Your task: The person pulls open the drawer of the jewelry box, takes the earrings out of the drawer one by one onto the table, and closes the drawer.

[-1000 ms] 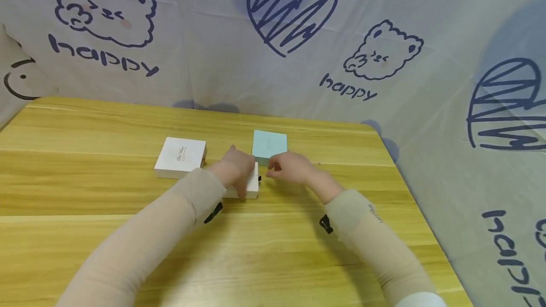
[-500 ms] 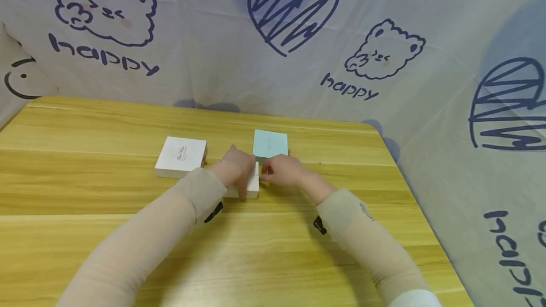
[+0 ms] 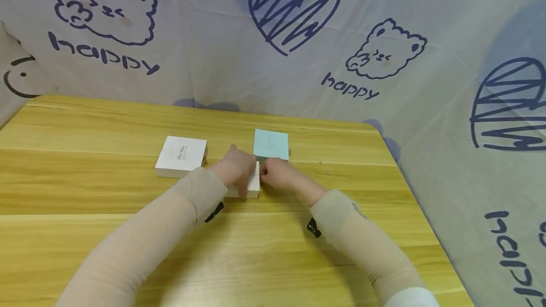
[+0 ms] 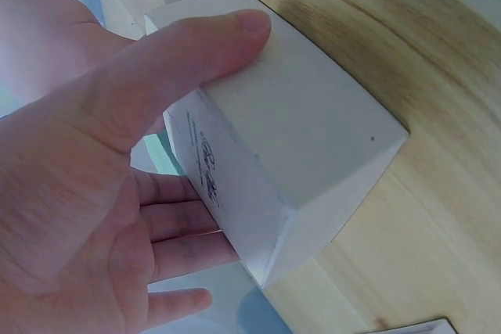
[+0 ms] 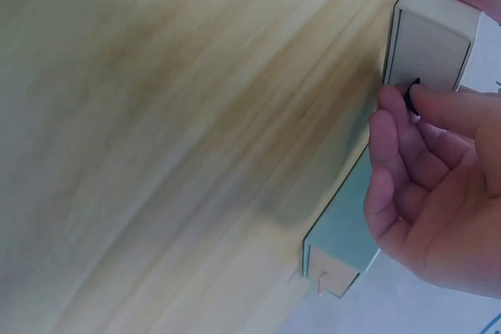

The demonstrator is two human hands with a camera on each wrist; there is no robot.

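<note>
White rectangular cardboard-like box (image 4: 313, 115) on yellow wood-grain desk (image 3: 273, 259), near mint-green square box (image 3: 270, 145). Left hand (image 3: 238, 167) partly closed, gripping white box; right hand (image 3: 279, 173) pinches small black pull tab (image 5: 411, 101). Advisable: brace white box, draw tab straight.

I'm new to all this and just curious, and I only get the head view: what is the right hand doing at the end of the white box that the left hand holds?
Observer: The right wrist view shows the right hand pinching a small black tab at the end of that white box.
Visitor: The left hand hides the top. Is anything printed there?
Observer: Yes, the left wrist view shows dark lettering on the face under the palm.
Visitor: And the pale blue-green box beyond: what is its right-hand end like?
Observer: The right wrist view shows a pale beige panel there.
</note>
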